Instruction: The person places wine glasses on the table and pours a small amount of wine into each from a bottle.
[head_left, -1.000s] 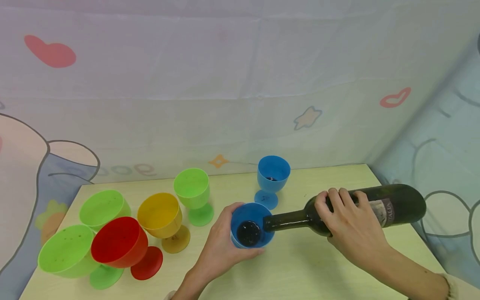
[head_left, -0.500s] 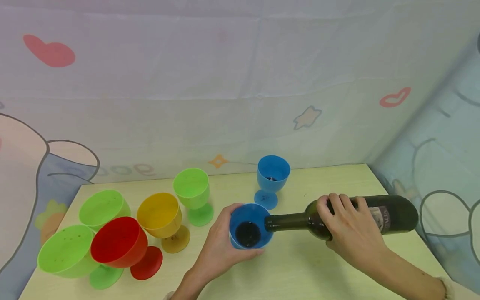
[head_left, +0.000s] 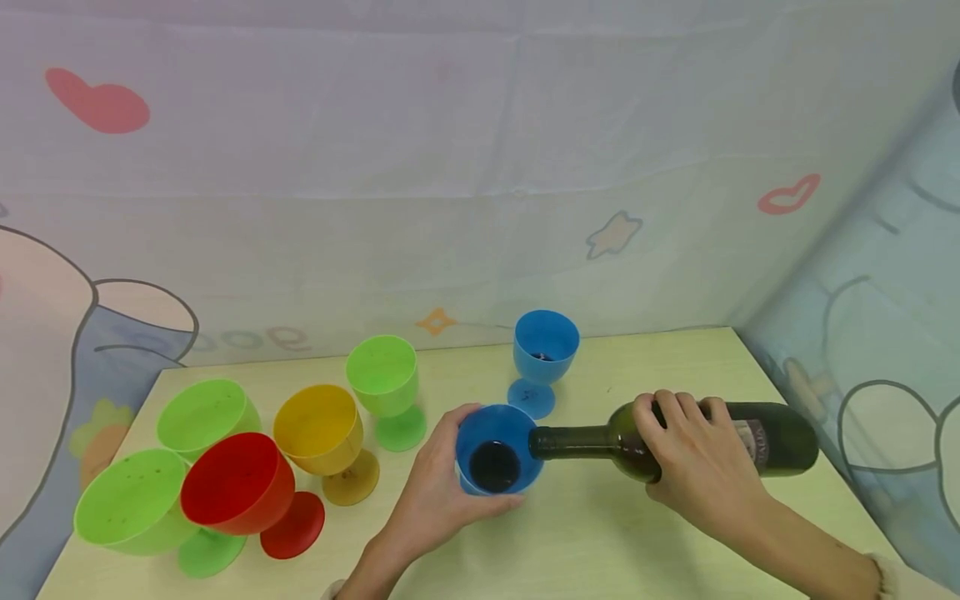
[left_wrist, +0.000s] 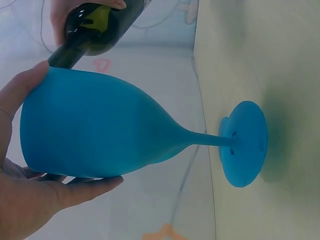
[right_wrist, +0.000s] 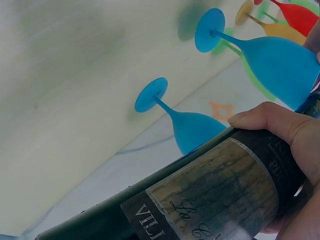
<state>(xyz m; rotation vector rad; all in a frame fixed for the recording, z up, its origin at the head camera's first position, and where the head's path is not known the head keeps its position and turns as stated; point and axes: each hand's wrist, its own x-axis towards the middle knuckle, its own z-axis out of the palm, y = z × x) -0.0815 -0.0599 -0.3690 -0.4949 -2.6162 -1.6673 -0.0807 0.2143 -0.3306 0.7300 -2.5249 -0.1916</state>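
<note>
My left hand (head_left: 438, 483) grips the bowl of a blue goblet (left_wrist: 100, 125), thumb and fingers round it near the rim. Dark liquid (head_left: 495, 467) lies in the bottom of its bowl. The goblet's foot (left_wrist: 245, 144) appears raised off the table, its shadow falling apart from it. My right hand (head_left: 701, 454) holds a dark green wine bottle (head_left: 783, 437) by the body, nearly level. The mouth of the bottle neck (head_left: 573, 442) is at the goblet's right rim. In the right wrist view the thumb presses along the labelled side (right_wrist: 210, 190).
A second blue goblet (head_left: 546, 346) with a little dark liquid stands behind. To the left stand a red goblet (head_left: 240, 483), a yellow goblet (head_left: 318, 429) and green goblets (head_left: 382, 375) on the pale table (head_left: 555, 550). A patterned cloth (head_left: 375, 167) hangs behind the table.
The bottle's base has dropped and shifted left, so the bottle now lies closer to level. The held goblet has shifted slightly left. The standing goblets have stayed in place.
</note>
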